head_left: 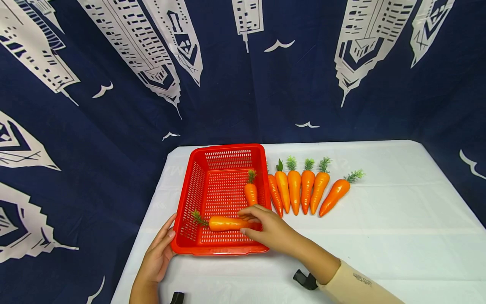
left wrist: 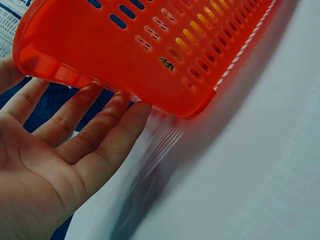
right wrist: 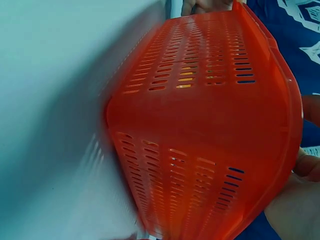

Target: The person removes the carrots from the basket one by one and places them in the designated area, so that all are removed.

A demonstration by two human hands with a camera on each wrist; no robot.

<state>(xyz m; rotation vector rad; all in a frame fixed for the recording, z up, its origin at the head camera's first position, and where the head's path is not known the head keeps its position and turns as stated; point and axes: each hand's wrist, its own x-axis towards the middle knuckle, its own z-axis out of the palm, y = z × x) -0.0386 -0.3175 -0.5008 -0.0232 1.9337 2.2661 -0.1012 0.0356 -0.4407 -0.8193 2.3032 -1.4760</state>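
Note:
A red perforated plastic basket [head_left: 224, 251] stands on the left part of the table. At its front left corner, my left hand [head_left: 156, 255] touches the rim from outside with its fingers extended, and the left wrist view shows the fingertips just under that rim. My right hand [head_left: 267, 228] reaches over the right rim, thumb and fingers curved around the narrow end of an orange carrot [head_left: 224, 223]. This carrot lies crosswise in the front of the basket, its green top pointing left. Behind it, a second carrot [head_left: 250, 194] lies along the right wall, partly covered by my right hand.
Several carrots [head_left: 294, 192] form a row to the right of the basket, tops toward the back; one carrot [head_left: 335, 197] lies slanted at the row's right end. A white cloth covers the table [head_left: 398, 236]. Behind it hangs a dark blue curtain [head_left: 235, 105] with white buildings.

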